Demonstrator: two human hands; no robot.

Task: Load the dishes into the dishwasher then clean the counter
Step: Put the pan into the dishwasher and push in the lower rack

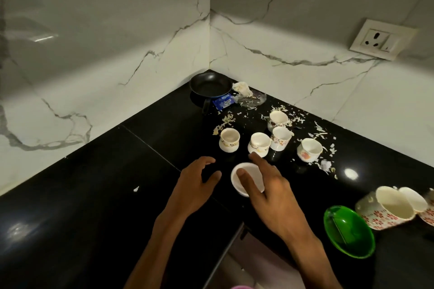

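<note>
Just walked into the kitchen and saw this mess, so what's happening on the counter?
A person is clearing dishes off a black counter. Their right hand holds a small white cup, thumb inside its rim; the left hand hovers open beside it. Five patterned cups stand farther back among white scraps, with a black pan in the corner. A green bowl and larger floral cups sit to the right.
</note>
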